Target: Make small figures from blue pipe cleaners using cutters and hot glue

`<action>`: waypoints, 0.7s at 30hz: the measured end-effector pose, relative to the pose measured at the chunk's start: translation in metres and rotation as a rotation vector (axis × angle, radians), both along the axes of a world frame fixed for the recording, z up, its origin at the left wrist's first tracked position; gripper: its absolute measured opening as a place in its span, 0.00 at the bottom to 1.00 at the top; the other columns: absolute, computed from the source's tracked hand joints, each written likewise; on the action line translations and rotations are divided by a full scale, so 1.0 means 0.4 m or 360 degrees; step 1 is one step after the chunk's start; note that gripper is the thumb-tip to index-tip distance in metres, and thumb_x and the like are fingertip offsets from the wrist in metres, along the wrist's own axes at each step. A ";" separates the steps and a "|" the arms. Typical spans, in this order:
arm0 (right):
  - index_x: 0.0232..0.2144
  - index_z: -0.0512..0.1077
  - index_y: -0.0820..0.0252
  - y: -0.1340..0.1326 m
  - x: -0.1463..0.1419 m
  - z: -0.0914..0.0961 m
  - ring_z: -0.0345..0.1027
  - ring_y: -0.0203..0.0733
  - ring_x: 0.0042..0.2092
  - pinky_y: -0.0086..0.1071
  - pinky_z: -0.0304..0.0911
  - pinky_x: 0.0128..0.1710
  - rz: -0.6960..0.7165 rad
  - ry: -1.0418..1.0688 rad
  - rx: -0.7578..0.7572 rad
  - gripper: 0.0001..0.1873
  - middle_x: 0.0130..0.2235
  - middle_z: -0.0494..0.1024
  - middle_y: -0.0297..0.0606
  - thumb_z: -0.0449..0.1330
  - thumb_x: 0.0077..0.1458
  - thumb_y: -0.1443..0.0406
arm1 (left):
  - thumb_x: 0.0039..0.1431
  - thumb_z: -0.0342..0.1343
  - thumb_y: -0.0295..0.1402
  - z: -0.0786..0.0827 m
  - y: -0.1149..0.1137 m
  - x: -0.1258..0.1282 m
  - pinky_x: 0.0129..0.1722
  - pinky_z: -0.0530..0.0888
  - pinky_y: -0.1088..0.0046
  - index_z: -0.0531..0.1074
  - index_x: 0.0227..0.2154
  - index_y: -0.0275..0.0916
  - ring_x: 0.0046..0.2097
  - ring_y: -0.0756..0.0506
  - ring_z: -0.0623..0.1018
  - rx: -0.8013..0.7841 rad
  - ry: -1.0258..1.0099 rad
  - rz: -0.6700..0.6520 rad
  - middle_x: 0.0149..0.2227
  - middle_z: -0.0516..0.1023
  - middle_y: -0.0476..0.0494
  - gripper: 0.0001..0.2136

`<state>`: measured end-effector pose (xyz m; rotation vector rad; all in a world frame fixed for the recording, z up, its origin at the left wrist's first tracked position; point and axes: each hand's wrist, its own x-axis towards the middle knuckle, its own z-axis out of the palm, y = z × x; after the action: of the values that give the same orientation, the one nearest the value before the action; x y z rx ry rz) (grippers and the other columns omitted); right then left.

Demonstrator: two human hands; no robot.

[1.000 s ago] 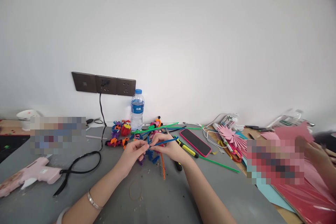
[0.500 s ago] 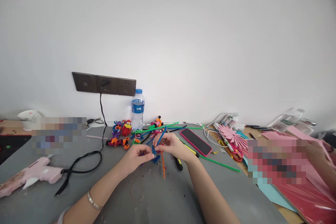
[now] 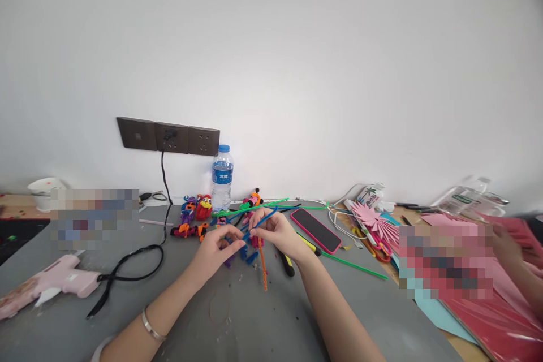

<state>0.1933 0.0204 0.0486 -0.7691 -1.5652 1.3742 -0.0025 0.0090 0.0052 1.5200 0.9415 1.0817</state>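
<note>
My right hand [image 3: 271, 233] pinches a bent blue pipe cleaner [image 3: 268, 217] between thumb and fingertips, one end sticking up to the right. Just left of it is my left hand [image 3: 221, 249], thumb and forefinger slightly apart beside the blue pipe cleaner's other end. Below the right fingers an orange pipe cleaner [image 3: 263, 271] points toward me. Short blue pieces [image 3: 251, 258] lie under the hands, partly hidden. Behind them are small pipe-cleaner figures: a purple one [image 3: 188, 210], a red one [image 3: 204, 206] and an orange-and-black one [image 3: 189, 231].
A water bottle [image 3: 223, 178] stands by the wall. Right of my hands lie a phone [image 3: 316, 230], a black-and-yellow tool handle [image 3: 287, 264] and a green pipe cleaner [image 3: 356, 265]. A pink glue gun [image 3: 63, 277] lies left. Another person's hand [image 3: 507, 246] is over pink paper at far right.
My left thumb and forefinger have parted and drawn slightly left. The blue pipe cleaner's upper end has tilted to the right in my right hand. The other person's hand has shifted.
</note>
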 end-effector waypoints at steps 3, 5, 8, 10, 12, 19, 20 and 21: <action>0.28 0.69 0.58 0.000 -0.016 0.000 0.68 0.37 0.33 0.30 0.65 0.33 -0.0127 0.0025 0.0072 0.15 0.33 0.74 0.35 0.70 0.47 0.57 | 0.48 0.66 0.37 0.015 -0.003 -0.001 0.29 0.68 0.75 0.78 0.32 0.40 0.36 0.44 0.74 0.0085 -0.0110 0.0219 0.33 0.77 0.44 0.09; 0.28 0.69 0.58 -0.003 -0.026 -0.002 0.68 0.37 0.32 0.30 0.64 0.31 -0.0166 0.0015 0.0118 0.14 0.32 0.74 0.34 0.70 0.48 0.58 | 0.48 0.66 0.36 0.018 -0.004 -0.001 0.30 0.69 0.74 0.79 0.29 0.40 0.37 0.44 0.75 0.0151 -0.0151 0.0282 0.33 0.77 0.44 0.07; 0.28 0.69 0.57 -0.009 -0.038 -0.004 0.69 0.39 0.34 0.32 0.65 0.34 -0.0191 0.0007 0.0201 0.13 0.30 0.74 0.34 0.70 0.48 0.59 | 0.49 0.65 0.35 0.011 -0.001 -0.002 0.33 0.71 0.72 0.80 0.26 0.40 0.42 0.41 0.75 0.0212 -0.0193 0.0329 0.37 0.77 0.40 0.05; 0.27 0.69 0.57 -0.013 -0.043 -0.002 0.71 0.40 0.36 0.33 0.67 0.38 -0.0185 0.0021 0.0244 0.12 0.31 0.75 0.35 0.69 0.49 0.60 | 0.49 0.65 0.35 0.005 0.001 -0.005 0.35 0.72 0.71 0.80 0.25 0.40 0.46 0.39 0.75 0.0218 -0.0216 0.0344 0.41 0.76 0.38 0.04; 0.27 0.69 0.57 -0.016 -0.045 0.001 0.72 0.41 0.37 0.34 0.67 0.40 -0.0178 0.0034 0.0253 0.12 0.32 0.76 0.35 0.69 0.50 0.61 | 0.50 0.64 0.34 0.003 0.001 -0.008 0.37 0.72 0.70 0.80 0.25 0.40 0.47 0.39 0.75 0.0241 -0.0214 0.0370 0.43 0.76 0.38 0.04; 0.27 0.69 0.57 -0.013 -0.042 -0.003 0.72 0.41 0.36 0.34 0.68 0.38 -0.0237 0.0006 0.0234 0.14 0.30 0.76 0.35 0.70 0.48 0.59 | 0.52 0.63 0.34 0.027 -0.010 -0.015 0.33 0.69 0.71 0.81 0.26 0.44 0.39 0.42 0.76 0.0433 -0.0008 0.0434 0.40 0.78 0.41 0.03; 0.27 0.70 0.57 -0.012 -0.041 -0.006 0.72 0.41 0.35 0.34 0.68 0.37 -0.0240 0.0000 0.0225 0.13 0.30 0.76 0.35 0.70 0.48 0.58 | 0.53 0.63 0.33 0.030 -0.009 -0.015 0.33 0.69 0.71 0.81 0.26 0.44 0.39 0.42 0.75 0.0465 0.0014 0.0432 0.38 0.78 0.41 0.04; 0.28 0.71 0.58 -0.011 -0.040 -0.009 0.72 0.40 0.35 0.34 0.68 0.36 -0.0244 -0.0002 0.0216 0.13 0.31 0.76 0.36 0.69 0.49 0.58 | 0.53 0.62 0.33 0.032 -0.009 -0.016 0.33 0.68 0.71 0.80 0.25 0.44 0.38 0.42 0.75 0.0489 0.0030 0.0428 0.37 0.77 0.42 0.04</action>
<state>0.1773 0.0162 0.0451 -0.7896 -1.5495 1.1448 -0.0088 0.0055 0.0180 1.6842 1.0504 1.4604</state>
